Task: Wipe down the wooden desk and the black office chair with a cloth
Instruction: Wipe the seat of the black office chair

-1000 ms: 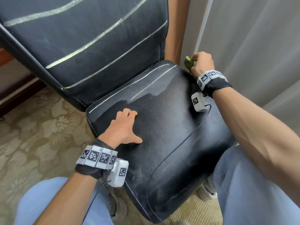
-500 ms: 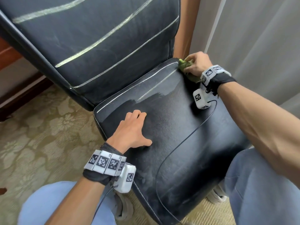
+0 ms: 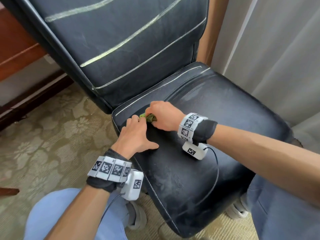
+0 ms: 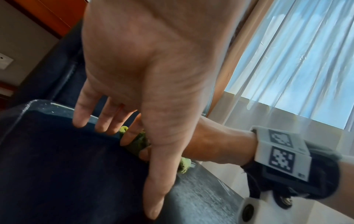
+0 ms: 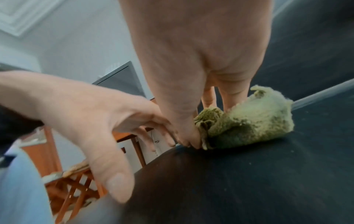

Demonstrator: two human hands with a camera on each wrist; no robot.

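A bunched green cloth point(image 3: 150, 117) is gripped in the curled fingers of the right hand point(image 3: 163, 116) and pressed onto the black chair seat point(image 3: 216, 135), left of the frame's centre in the head view. The left hand point(image 3: 136, 135) is laid flat just beside it, fingers straight and spread. A patterned beige carpet point(image 3: 43, 135) fills the lower left; pale curtains point(image 3: 277, 58) are seen at the upper right.

Bunched green cloth point(image 5: 247, 121) lies on black chair's seat point(image 3: 199, 153).

One black chair point(image 3: 199, 135), one green cloth point(image 3: 150, 117), two hands, two wrist cameras
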